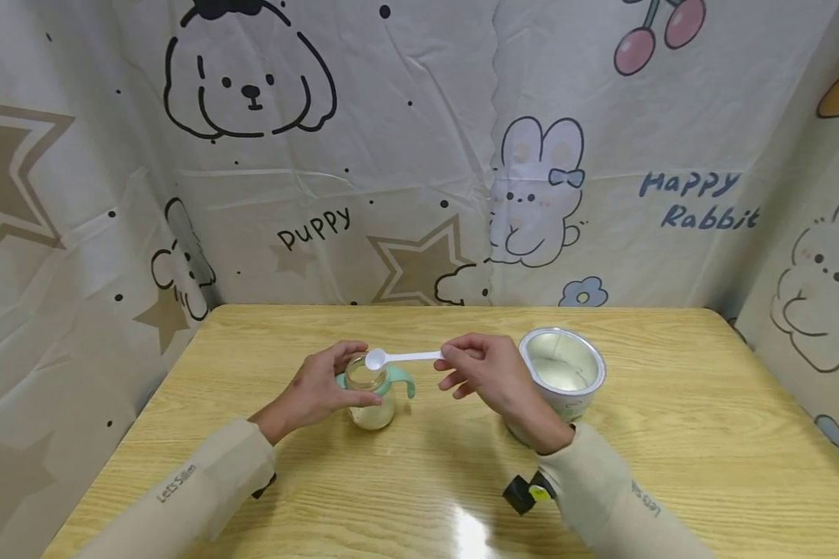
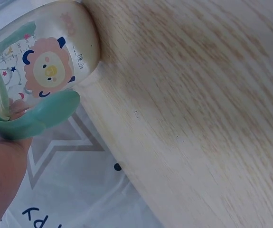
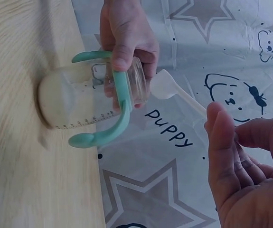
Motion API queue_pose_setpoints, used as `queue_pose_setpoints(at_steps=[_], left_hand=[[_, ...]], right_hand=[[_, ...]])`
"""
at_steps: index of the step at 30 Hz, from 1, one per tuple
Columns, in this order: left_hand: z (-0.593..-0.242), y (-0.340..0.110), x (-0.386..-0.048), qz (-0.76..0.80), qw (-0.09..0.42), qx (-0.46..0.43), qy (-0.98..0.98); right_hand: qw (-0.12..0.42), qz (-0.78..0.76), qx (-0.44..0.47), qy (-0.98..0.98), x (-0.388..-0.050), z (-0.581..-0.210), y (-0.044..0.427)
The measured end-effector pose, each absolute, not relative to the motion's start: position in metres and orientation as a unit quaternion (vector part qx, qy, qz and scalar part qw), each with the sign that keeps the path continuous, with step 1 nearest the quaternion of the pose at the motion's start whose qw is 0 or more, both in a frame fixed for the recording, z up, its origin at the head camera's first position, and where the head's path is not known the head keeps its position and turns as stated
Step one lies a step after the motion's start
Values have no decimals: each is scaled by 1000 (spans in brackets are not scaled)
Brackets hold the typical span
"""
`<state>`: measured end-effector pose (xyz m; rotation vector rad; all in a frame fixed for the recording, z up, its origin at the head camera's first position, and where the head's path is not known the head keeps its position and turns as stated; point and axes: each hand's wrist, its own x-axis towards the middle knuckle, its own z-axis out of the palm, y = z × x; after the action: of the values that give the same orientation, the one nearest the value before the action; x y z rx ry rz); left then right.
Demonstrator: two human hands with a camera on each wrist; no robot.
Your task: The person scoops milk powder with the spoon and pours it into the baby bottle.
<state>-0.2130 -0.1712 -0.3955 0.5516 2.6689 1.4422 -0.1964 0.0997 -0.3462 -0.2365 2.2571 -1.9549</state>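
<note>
A clear baby bottle [image 1: 374, 414] with two mint-green handles stands upright on the table, its top uncovered. My left hand [image 1: 316, 388] grips it around the neck. In the right wrist view, pale contents sit low in the bottle [image 3: 74, 97], beside printed measuring marks. My right hand [image 1: 488, 371] pinches the end of a white measuring scoop [image 1: 411, 356] between thumb and fingers. The scoop's bowl is over or beside the bottle's mouth; whether it holds anything I cannot tell. In the left wrist view, the bottle [image 2: 48, 71] shows a pink cartoon animal print.
Just right of my right hand stands an open tin [image 1: 575, 404] with a silver rim and pale powder inside; my forearm partly hides it. The wooden table [image 1: 671, 435] ends at a printed cloth [image 1: 419, 155] behind. Small black devices [image 1: 524, 494] sit at my wrists.
</note>
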Motion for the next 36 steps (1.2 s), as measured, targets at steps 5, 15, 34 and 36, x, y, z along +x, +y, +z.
queue_pose_setpoints(at_steps=[5,15,34,36], left_hand=[[-395,-171,-213,465,27,179,867],[-394,-171,-212,467,28,182,865],[-396,-172,-214,470,24,187,862],[-396,-172,-214,471,24,187,862]], right_hand=[[75,-652,-81,751,-195,-342,103],[75,-645,-85,756,-195,-337,110],[63,-630,-69,771,-194,-324,131],[61,-631,-66,771,-194,-323,132]])
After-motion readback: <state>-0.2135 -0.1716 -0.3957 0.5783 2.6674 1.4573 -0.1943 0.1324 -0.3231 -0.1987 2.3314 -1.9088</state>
